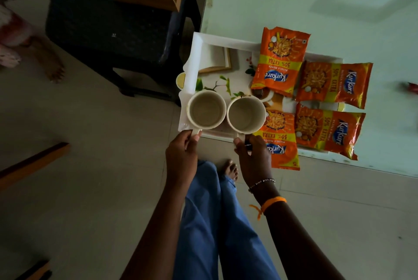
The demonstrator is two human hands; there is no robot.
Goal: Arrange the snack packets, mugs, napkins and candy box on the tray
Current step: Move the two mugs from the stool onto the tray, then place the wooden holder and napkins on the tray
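Observation:
A white tray (196, 53) with a leaf print lies at the corner of a glass table. Two cream mugs stand side by side at its near edge. My left hand (182, 157) pinches the handle of the left mug (206, 110). My right hand (253, 157) grips the handle of the right mug (246, 114). Several orange snack packets (281, 60) cover the tray's right half, one (280, 141) overhanging the near rim beside my right hand. Folded napkins (218, 59) lie at the tray's far left. A partly hidden box (274, 100) peeks out under the packets.
The glass table (316, 3) stretches away to the right and back. A dark chair (117, 19) stands left of the table corner. My blue trouser legs (217, 223) and bare foot are below the tray. A small red object (412, 86) lies at the table's right.

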